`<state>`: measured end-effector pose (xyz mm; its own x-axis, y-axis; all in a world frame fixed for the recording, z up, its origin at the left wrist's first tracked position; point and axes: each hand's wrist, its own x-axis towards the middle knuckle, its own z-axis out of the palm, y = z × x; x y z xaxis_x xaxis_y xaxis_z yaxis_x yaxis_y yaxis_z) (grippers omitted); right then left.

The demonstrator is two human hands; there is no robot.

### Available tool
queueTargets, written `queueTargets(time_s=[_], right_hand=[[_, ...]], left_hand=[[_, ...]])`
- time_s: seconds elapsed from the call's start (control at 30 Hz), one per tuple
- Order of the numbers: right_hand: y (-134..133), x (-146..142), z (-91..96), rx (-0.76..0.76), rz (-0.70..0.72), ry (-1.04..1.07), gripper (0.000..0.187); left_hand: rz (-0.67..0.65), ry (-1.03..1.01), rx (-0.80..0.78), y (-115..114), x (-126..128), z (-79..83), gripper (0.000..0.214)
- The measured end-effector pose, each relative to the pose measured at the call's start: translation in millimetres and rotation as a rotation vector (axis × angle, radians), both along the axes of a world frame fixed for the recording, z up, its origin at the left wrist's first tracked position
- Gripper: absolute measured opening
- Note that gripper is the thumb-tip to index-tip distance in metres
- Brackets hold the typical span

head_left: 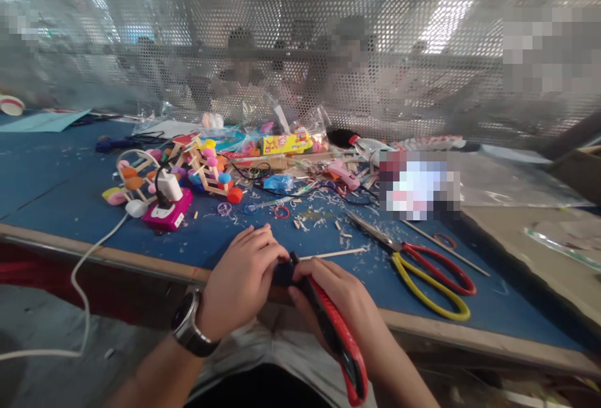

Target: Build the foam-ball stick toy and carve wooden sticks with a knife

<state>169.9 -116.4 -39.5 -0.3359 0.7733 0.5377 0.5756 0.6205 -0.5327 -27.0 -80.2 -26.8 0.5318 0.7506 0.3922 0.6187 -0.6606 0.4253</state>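
My right hand wraps around a tool with a long red-and-black handle. Its dark head lies between my two hands at the table's front edge, mostly covered by fingers, so the exact kind is unclear. My left hand, with a watch on the wrist, is closed beside that head; what its fingers pinch is hidden. A thin wooden stick extends right from just behind my right fingers; its left end is covered. Scissors with one red and one yellow handle lie open to the right.
A magenta power adapter with a white charger and cable stands left, near colourful stick-built models. Shavings, rubber bands and plastic packets litter the blue table. Cardboard is at right; perforated metal screening rises behind.
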Motion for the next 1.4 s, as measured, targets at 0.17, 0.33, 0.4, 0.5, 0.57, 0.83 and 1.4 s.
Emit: queueTargets(time_s=[0.17,0.33,0.4,0.5,0.57,0.83,1.4], right_hand=[[0.8,0.3,0.5,-0.004,-0.002,0.000,0.011],[0.4,-0.5,2.7,0.006,0.000,-0.003,0.010],[0.0,-0.9,3.4,0.009,-0.001,-0.003,0.011],[-0.5,-1.1,5.3,0.003,-0.001,-0.005,0.010],[-0.7,-0.7,6.4,-0.004,0.001,-0.007,0.010],[-0.9,-0.2,-0.2,0.000,-0.006,-0.005,0.011],[0.1,-0.7,6.2,0.030,0.008,-0.012,0.011]], left_hand=[[-0.009,0.003,-0.007,0.2,0.8,1.5,0.028],[-0.022,-0.012,0.012,-0.8,0.4,3.1,0.025],[-0.014,-0.012,-0.004,-1.2,0.5,4.3,0.024],[0.011,-0.005,-0.035,-2.0,1.1,5.2,0.024],[0.032,0.003,-0.031,-2.7,1.5,4.4,0.024],[0.066,0.001,0.008,-2.6,2.6,1.5,0.022],[0.087,-0.035,0.036,-3.8,2.6,0.8,0.020]])
